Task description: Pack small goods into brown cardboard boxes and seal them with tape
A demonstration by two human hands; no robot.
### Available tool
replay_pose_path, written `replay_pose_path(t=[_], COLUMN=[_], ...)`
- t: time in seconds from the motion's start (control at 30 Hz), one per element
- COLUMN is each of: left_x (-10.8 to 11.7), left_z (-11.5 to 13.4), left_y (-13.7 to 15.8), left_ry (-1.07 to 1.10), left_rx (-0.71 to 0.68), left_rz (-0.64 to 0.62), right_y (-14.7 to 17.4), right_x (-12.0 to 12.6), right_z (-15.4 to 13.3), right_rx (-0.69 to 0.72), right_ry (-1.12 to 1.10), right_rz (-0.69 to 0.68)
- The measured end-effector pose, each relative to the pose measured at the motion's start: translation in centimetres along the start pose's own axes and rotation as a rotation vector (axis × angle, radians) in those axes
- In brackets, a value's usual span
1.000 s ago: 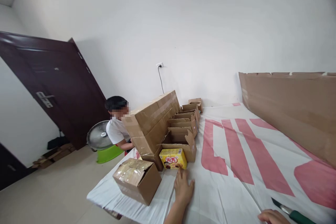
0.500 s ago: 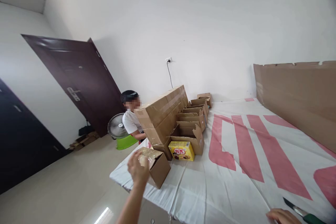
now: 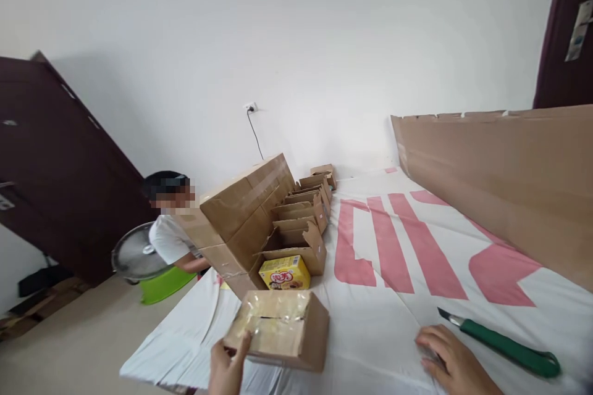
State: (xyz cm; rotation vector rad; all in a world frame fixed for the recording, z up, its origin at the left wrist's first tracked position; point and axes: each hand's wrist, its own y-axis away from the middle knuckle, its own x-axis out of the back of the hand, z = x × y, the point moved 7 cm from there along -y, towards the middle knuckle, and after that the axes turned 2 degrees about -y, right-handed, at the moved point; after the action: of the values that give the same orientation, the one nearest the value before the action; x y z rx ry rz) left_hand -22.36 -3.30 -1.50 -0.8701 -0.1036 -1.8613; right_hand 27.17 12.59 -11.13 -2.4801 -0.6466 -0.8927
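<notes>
Near the near edge of the worktop (image 3: 370, 333), the oblong brown cardboard box (image 3: 282, 332) looks matt, its top crossed by glossy clear tape (image 3: 296, 307). The slim green-handled knife (image 3: 504, 344) pairs smooth plastic with a metal blade. Creased white-and-red cloth (image 3: 162, 355) is matt. The yellow printed carton (image 3: 286, 273) looks like smooth paperboard.

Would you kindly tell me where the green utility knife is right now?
In the head view, the green utility knife lies at the lower right on the white cloth, just right of the right hand.
</notes>
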Motion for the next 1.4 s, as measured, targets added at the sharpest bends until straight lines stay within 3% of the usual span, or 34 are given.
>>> replay_pose_path(t=[0.1, 0.2, 0.3, 0.43, 0.53, 0.63, 0.77, 0.9, 1.0, 1.07, 1.17, 1.23, 1.3, 1.4], left_x=[-3.8, -8.2, -10.7, -13.4, -14.0, -12.9, -11.1, -11.2, -11.9, -12.6, -13.4, -13.8, -14.2, -14.3], left_z=[2.7, 6.8, 9.5, 8.7, 7.9, 8.3, 11.1, 14.4, 15.9, 16.4, 16.4, 16.1, 15.7, 15.5], left_y=[5.8, 11.2, 15.3, 18.4, 19.1, 18.3, 16.5, 15.5, 15.3, 15.7, 16.2, 16.5, 16.8, 17.1], left_ry=[0.007, 0.035, 0.15, 0.3, 0.341, 0.376, 0.486, 0.554, 0.612, 0.647, 0.741, 0.816, 0.865, 0.898], left_rx=[-0.021, -0.162, -0.335, -0.417, -0.478, -0.501, -0.551, -0.602, -0.574, -0.529, -0.442, -0.382, -0.339, -0.315], left_rz=[-0.083, -0.294, -0.348, -0.53, -0.627, -0.564, -0.495, -0.622, -0.743, -0.836, -0.881, -0.871, -0.871, -0.868], right_y=[0.2, 1.1, 2.7, 5.3, 6.1, 5.8, 4.9, 4.6, 4.1, 3.6, 2.4, 1.2, -1.0, -4.3], right_x=[-1.0, -1.8, -0.9, 2.0, 4.5, 7.0, 8.4, 7.9, 7.9, 9.2, 13.3, 15.9, 16.8, 15.1], right_z=[-0.9, -1.7, -1.0, -0.1, -0.1, 0.8, 3.5, 5.6, 6.4, 6.3, 3.9, 0.0, -4.8, -11.2], right_rx=[0.025, 0.069, -0.027, -0.103, -0.085, -0.091, -0.146, -0.201, -0.208, -0.211, -0.222, -0.15, 0.011, 0.201], right_ry=[0.085, 0.131, 0.143, 0.096, 0.065, 0.154, 0.426, 0.573, 0.507, 0.433, 0.402, 0.424, 0.407, 0.36], right_rz=[-0.154, -0.246, -0.164, -0.033, 0.071, 0.242, 0.406, 0.427, 0.392, 0.416, 0.602, 0.69, 0.596, 0.261])
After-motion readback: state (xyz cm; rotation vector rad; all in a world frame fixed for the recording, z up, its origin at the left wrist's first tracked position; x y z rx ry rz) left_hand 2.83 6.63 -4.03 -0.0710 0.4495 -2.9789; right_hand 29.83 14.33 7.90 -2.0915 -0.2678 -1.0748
